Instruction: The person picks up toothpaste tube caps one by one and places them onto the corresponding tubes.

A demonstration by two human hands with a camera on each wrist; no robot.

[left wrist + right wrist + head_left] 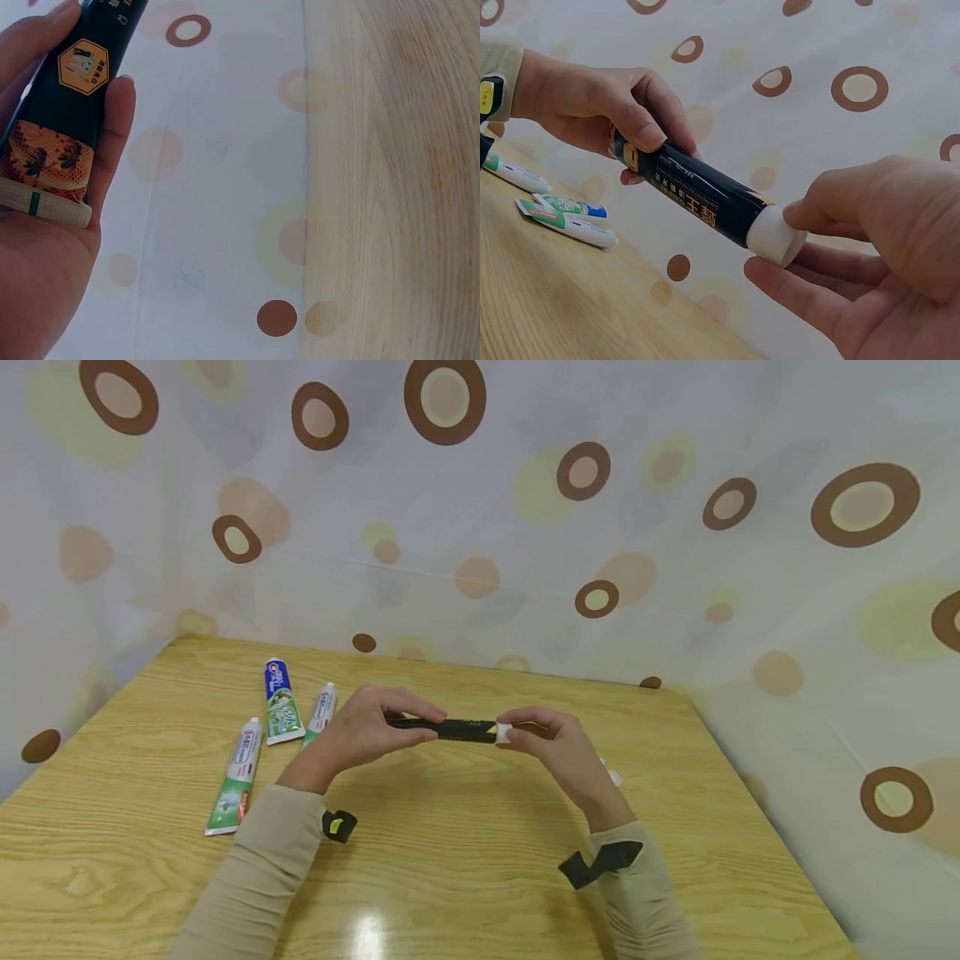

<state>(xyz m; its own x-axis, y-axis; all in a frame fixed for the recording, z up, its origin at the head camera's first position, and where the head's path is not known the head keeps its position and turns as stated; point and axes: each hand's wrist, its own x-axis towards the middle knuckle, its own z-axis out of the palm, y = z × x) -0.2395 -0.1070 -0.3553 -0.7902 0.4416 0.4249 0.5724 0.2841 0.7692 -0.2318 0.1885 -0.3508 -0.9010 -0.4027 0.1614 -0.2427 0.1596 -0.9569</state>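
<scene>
A black toothpaste tube [465, 730] is held level above the table, its white cap [503, 733] facing right. My left hand [363, 727] grips the tube's flat end between thumb and fingers. In the left wrist view, that end of the black tube [82, 71] carries a honeycomb picture with bees and lies against the palm. My right hand [558, 756] pinches the cap with thumb and fingertips. The right wrist view shows the white cap [771, 234] sitting at the end of the tube; whether it is loose I cannot tell.
Left on the wooden table [450, 877] lie a blue and green toothpaste tube [282, 702] and two white and green ones [235, 777], one partly behind my left hand. Small white things [614, 777] show beside my right wrist. A patterned cloth [480, 527] hangs behind.
</scene>
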